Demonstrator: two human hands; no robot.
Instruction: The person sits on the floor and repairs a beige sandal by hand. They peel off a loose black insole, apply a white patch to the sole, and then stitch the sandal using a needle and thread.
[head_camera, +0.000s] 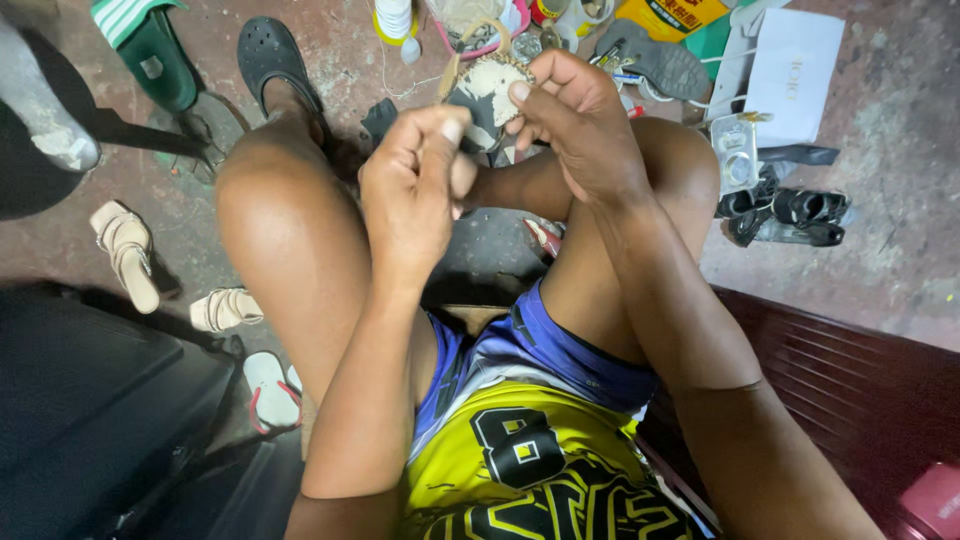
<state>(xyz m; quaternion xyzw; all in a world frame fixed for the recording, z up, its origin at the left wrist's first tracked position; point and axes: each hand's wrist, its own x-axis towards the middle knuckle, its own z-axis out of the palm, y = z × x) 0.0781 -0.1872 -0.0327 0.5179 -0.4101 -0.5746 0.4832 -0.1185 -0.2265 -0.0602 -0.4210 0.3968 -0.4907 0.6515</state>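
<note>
I am seated with my knees raised, looking down at both hands. My right hand (575, 120) grips a worn shoe sole (487, 88) with a pale, flaking surface, thumb pressed on its upper edge. My left hand (415, 185) is closed into a fist just left of and below the sole, thumb and forefinger pinched together; whatever it pinches is too small to see. The two hands almost touch above my knees.
On the concrete floor lie a black clog (270, 55), a green slide sandal (150, 45), beige sandals (125, 250), black strappy sandals (790, 215) and a white paper bag (795, 70). A dark red bench (860, 390) is at my right, and tools and bottles clutter the floor ahead.
</note>
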